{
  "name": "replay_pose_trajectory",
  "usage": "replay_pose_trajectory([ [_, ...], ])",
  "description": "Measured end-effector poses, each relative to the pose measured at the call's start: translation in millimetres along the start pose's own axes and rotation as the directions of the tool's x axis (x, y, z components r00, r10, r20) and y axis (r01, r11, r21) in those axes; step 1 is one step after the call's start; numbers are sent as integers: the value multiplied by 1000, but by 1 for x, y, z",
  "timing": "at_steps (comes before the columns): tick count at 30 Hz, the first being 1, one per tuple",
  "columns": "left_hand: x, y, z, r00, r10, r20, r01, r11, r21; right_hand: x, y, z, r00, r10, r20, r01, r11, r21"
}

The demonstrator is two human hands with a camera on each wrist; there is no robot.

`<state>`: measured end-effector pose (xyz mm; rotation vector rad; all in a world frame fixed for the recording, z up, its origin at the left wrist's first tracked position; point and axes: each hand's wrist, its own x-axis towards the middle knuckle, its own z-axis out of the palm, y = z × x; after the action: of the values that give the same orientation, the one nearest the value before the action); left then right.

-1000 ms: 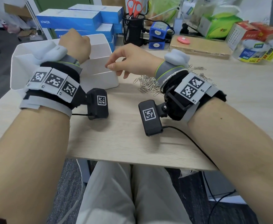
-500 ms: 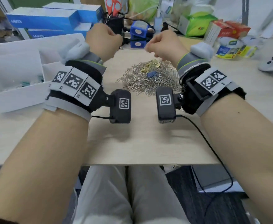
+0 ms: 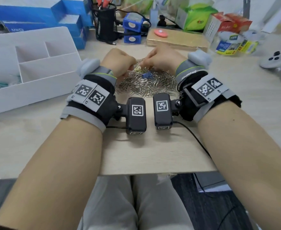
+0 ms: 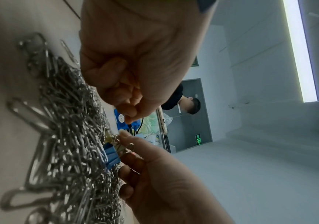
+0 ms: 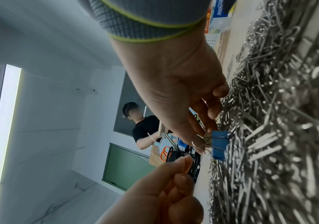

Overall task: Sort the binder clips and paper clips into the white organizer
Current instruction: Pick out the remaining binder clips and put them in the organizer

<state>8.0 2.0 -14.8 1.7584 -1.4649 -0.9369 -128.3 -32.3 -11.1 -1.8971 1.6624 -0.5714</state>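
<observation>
A heap of silver paper clips [image 3: 149, 87] lies on the wooden desk, with a blue binder clip [image 3: 146, 75] and some gold binder clips [image 3: 137, 70] on top. My right hand [image 3: 153, 62] reaches into the heap; in the wrist views its fingertips [image 5: 199, 141] pinch the wire handles of the blue binder clip [image 5: 219, 145] [image 4: 111, 156]. My left hand [image 3: 128, 70] hovers just left of it, curled into a fist [image 4: 128, 106] with nothing seen in it. The white organizer [image 3: 36, 90] stands at the left, with teal clips [image 3: 3, 83] in one front compartment.
Behind the heap stand a black mesh pen holder [image 3: 105, 22], blue boxes [image 3: 28, 14], small blue cubes [image 3: 133, 24] and a brown board [image 3: 178, 40]. Cartons and tape rolls [image 3: 232, 44] crowd the back right. A white controller [image 3: 277, 62] lies far right. A person [image 5: 145, 128] stands beyond the desk.
Both hands left the organizer, swung right to the clip heap and came down onto it. The right hand's fingers have taken the blue binder clip's handles.
</observation>
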Motion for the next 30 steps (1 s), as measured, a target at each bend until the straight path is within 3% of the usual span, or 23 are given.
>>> replay_pose_trajectory([
  [7,-2,-1,3,1000,16,-17,-19,986,-167,-5,0,-5,999,32,16,-31,998,-55],
  [12,-8,1,3,996,20,90,-12,995,-96,-10,-2,-4,998,32,49,-28,996,-89],
  [21,-8,-1,5,995,62,79,-56,996,-74,-10,2,-10,991,-9,-131,30,986,164],
  [30,-6,-6,4,991,133,5,-127,955,-267,-16,-3,-7,995,-65,-79,89,933,349],
])
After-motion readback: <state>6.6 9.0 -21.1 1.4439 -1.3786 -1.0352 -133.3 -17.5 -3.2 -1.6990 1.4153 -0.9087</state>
